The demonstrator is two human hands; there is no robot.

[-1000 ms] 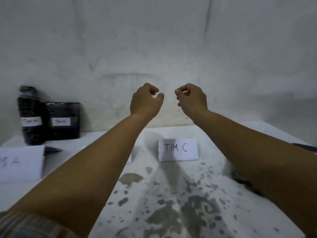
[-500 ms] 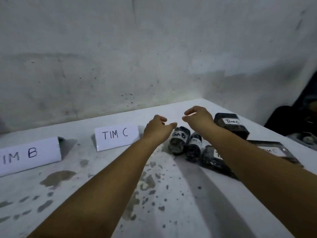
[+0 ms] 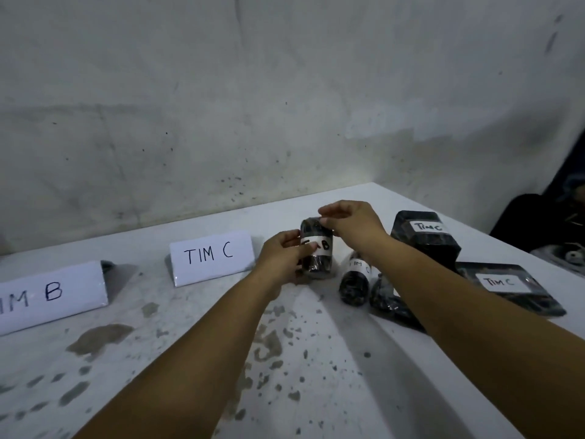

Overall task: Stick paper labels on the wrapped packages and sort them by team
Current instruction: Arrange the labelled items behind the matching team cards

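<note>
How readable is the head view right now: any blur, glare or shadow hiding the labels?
Head view: dim, flat light, with sharp focus. The TIM C sign reads clearly. The left hand covers part of the held bottle's label, leaving only a B visible. The forearms cast soft shadows on the table. The wide lens bends the edges, and the far right is dark.

Both arms outstretched, left hand (image 3: 282, 253) gripping, right hand (image 3: 351, 222) pinching

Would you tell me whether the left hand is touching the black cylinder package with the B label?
Touching. The head view shows the left hand with its fingers curled round the side of the B-labelled package, overlapping its white label, no gap visible.
</note>
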